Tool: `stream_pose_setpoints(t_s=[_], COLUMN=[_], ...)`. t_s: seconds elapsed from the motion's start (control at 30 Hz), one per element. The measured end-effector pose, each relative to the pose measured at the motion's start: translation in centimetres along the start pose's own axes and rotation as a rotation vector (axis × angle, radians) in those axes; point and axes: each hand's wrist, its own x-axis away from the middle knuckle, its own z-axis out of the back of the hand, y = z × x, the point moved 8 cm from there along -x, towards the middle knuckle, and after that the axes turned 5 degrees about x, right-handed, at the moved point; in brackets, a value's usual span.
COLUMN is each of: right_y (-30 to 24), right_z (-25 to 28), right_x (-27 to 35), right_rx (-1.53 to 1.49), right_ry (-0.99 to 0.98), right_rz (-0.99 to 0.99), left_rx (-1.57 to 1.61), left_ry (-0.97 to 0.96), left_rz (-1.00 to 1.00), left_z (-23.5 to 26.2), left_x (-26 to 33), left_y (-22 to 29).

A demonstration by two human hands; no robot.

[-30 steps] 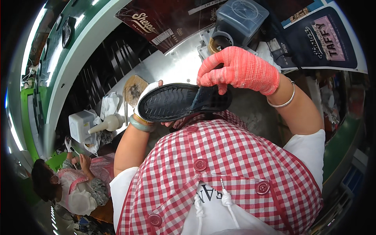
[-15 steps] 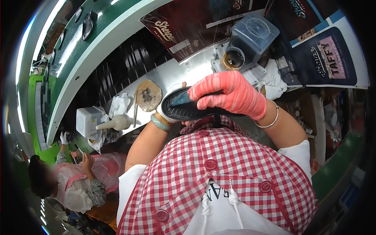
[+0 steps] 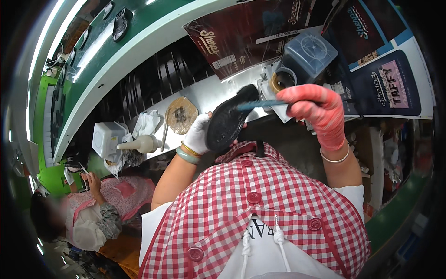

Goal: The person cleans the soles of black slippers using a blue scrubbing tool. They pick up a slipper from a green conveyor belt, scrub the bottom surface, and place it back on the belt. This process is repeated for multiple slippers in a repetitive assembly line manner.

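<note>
The left hand (image 3: 197, 134), white-gloved, is at the end of a forearm leaning to the upper right. It holds the sole (image 3: 228, 122) from beneath, with fingertips showing at both edges. The sole, just right of this hand, is black, a little shiny and tilted. Between the hands is a blurred blue tool (image 3: 262, 104), its tip over the sole. The right hand (image 3: 310, 106), coral-gloved, pinches it with bent fingers pointing left.

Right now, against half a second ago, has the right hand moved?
Yes, rightward: the right hand was just below the round cup in the picture; now it sits to the cup's lower right.
</note>
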Motion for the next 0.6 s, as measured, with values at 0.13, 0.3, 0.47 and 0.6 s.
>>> stream_pose_setpoints(t_s=[0.13, 0.3, 0.47, 0.6], right_y=[1.7, 5.0, 6.4, 7.1], right_z=[3.7, 5.4, 4.6, 4.6], right_x=[-0.4, -0.2, -0.4, -0.1], right_rx=[-0.371, -0.555, -0.595, -0.618], right_ry=[0.362, 0.547, 0.627, 0.637], right_rz=[0.021, -0.031, -0.115, -0.170], left_rx=[-0.325, -0.920, -1.201, -1.432], left_ry=[-0.005, 0.157, 0.027, -0.168], left_rz=[-0.280, -0.997, -1.778, -1.712], left_z=[-1.1, -7.4, -9.8, -12.5], left_x=[1.9, 5.8, 11.7, 14.0], left_y=[3.0, 8.6, 12.6, 12.2])
